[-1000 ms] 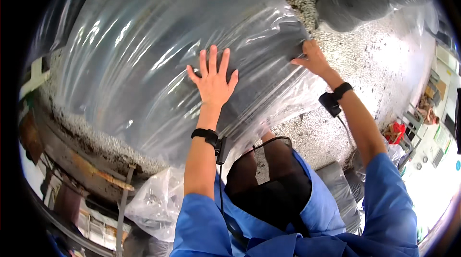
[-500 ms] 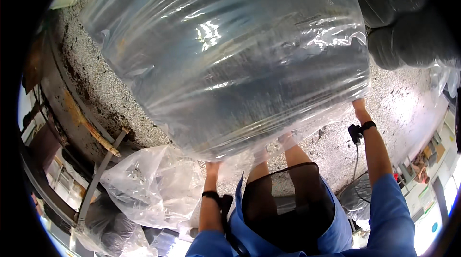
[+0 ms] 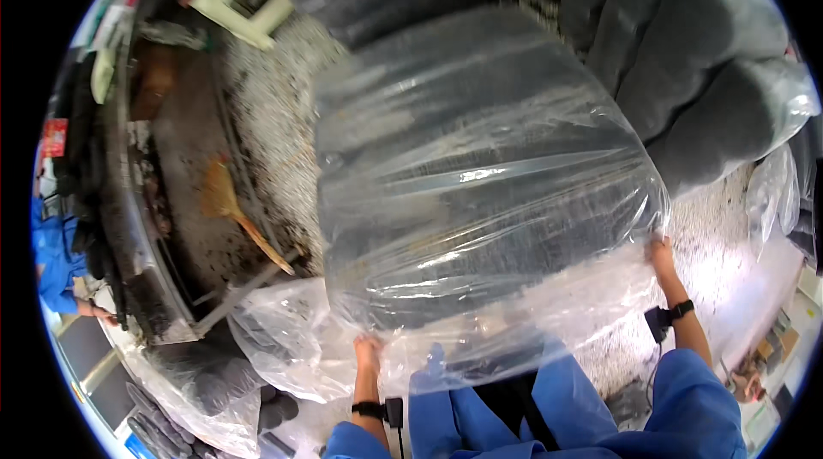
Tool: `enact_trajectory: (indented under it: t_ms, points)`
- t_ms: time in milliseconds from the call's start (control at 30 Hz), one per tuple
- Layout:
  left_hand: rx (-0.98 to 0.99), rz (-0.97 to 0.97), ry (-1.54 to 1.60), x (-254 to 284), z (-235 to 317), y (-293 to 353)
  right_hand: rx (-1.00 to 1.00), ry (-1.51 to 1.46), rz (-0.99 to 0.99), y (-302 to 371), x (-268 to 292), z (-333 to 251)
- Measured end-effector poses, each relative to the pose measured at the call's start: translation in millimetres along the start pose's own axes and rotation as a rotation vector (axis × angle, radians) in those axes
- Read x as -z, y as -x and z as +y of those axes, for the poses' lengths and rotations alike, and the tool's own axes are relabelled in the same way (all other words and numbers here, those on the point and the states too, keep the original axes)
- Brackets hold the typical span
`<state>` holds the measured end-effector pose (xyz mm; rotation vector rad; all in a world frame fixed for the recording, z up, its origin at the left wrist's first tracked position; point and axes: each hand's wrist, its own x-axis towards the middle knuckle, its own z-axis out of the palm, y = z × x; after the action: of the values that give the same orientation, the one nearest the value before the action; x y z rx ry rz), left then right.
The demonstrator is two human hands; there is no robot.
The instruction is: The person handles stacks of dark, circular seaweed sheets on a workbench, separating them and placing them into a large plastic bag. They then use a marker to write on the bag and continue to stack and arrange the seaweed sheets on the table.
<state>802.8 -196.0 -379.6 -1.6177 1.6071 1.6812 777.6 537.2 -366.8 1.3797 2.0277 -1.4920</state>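
A big clear plastic bag [image 3: 480,176] packed with dark grey contents lies before me, its loose, see-through end spread toward my body. With closed fingers, my left hand [image 3: 369,352] grips the near left corner of that loose plastic. At the near right corner my right hand [image 3: 660,255] is closed on the same bag. The plastic stretches between both hands, over the front of my blue clothing. What exactly the grey contents are cannot be made out through the film.
Full dark grey bags [image 3: 686,56] are piled at the far right. On the left stands a dirty metal tray [image 3: 184,228] with a straw brush [image 3: 221,193] in it. Crumpled clear plastic [image 3: 283,322] lies beside my left hand. Another person's blue sleeve [image 3: 56,262] shows at the far left.
The filled bag has come down and away from me and looks smaller. More of its loose near end now shows between my hands, which both still grip it. The view has shifted.
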Motion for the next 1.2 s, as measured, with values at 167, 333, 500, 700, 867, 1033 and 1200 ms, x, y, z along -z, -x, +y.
enact_trajectory:
  t_ms: [167,333,500,700,867,1033,1200]
  points:
    - [-0.331,-0.153,0.159,-52,200,163,0.117,-0.295,0.102,63,52,-244]
    - [-0.466,-0.053,0.16,-79,277,164,0.264,-0.525,-0.082,25,37,-369]
    - [-0.563,-0.189,0.105,-164,437,188,0.402,-0.568,-0.053,-42,21,-469]
    - [-0.39,-0.273,0.308,-249,583,207,0.602,-0.476,0.113,-41,15,-664]
    - [-0.206,-0.512,0.467,-311,646,172,1.334,0.306,0.334,-128,46,-738]
    - [-0.079,-0.627,0.558,-437,720,139,1.087,0.211,0.371,-259,55,-851]
    - [-0.092,-0.644,0.535,-459,758,82,1.333,0.097,0.586,-145,-37,-948]
